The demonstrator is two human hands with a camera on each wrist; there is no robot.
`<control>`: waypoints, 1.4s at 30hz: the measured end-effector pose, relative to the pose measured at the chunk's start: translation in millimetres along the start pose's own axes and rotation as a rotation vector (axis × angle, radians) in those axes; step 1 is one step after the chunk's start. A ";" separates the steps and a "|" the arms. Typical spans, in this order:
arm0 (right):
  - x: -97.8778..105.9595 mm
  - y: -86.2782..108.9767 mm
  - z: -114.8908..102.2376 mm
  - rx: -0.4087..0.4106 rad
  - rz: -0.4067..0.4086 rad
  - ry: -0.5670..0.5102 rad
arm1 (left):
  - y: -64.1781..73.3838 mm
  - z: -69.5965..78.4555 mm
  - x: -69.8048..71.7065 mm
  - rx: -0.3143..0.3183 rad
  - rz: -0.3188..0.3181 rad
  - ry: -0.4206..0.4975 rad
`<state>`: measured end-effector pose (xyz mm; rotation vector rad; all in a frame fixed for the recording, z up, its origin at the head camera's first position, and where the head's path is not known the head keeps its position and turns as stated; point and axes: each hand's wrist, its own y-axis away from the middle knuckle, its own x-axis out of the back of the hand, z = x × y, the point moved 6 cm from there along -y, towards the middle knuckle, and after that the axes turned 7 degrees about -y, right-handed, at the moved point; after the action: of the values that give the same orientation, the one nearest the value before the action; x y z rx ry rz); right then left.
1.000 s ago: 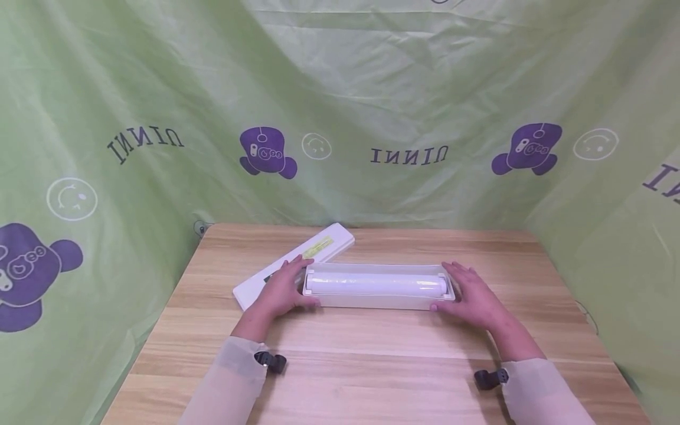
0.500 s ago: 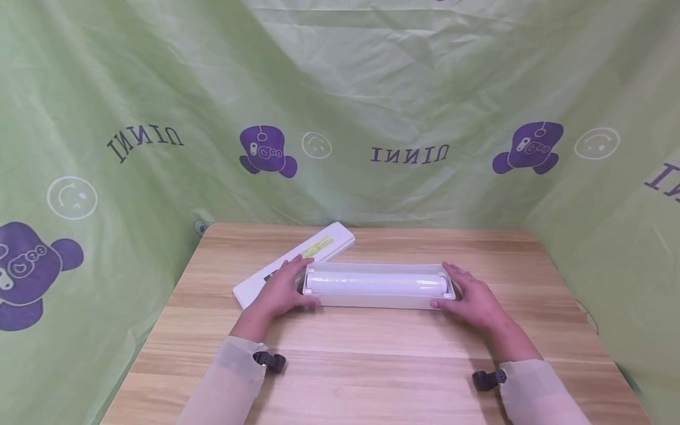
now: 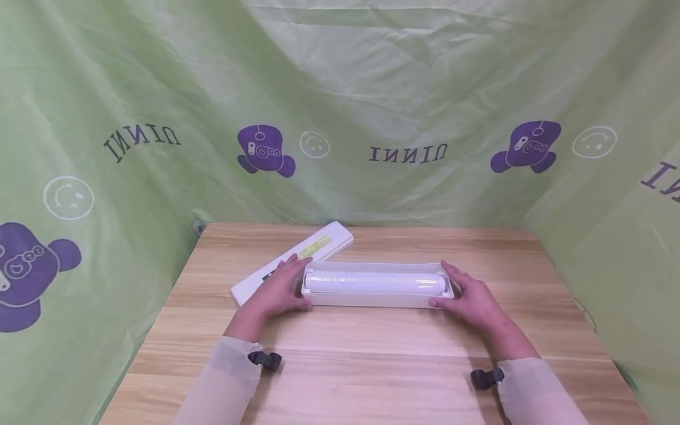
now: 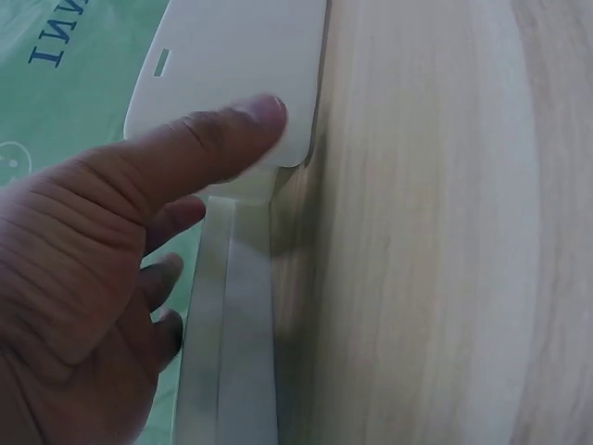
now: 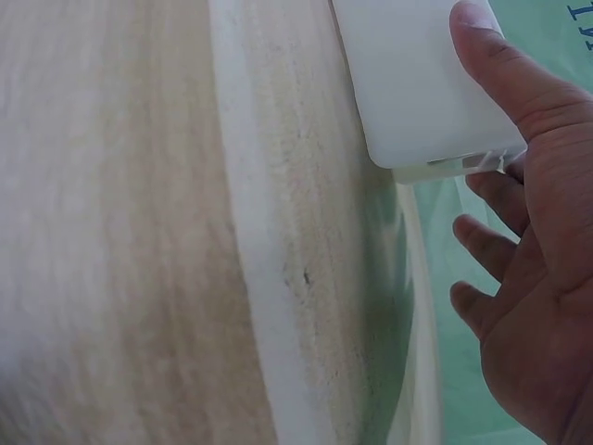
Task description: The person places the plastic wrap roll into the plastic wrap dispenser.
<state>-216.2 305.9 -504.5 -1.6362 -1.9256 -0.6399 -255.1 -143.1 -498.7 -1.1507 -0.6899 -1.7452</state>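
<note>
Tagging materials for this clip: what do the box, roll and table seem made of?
Box: probably plastic, matte white, with smooth rounded corners.
Roll: perhaps thin plastic film, glossy, from its bright streaks.
Table: wood or wood-look laminate, satin, with striped grain.

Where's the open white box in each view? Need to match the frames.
Head: white box just below picture centre, roll inside.
Left wrist: one end of the white box at the top, left of centre, cut by the top edge; left hand overlaps it.
Right wrist: other end at the top right, also cut; thumb of the right hand over it.
Shared landmark: green curtain, at the back, left and right respectively.
</note>
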 end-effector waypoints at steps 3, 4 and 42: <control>0.3 -0.3 0.1 0.002 -0.001 0.001 | 0.4 -0.4 0.0 -0.009 -0.008 -0.035; 0.4 -0.4 0.3 0.002 -0.001 0.003 | 0.8 -0.6 0.2 -0.011 -0.007 -0.046; -0.8 1.8 1.2 -0.016 -0.003 -0.006 | 21.2 -46.4 18.9 0.315 0.027 -0.176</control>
<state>-214.5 306.4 -505.9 -1.6473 -1.9319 -0.6544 -257.8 -197.3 -501.0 -1.0940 -1.0117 -1.4600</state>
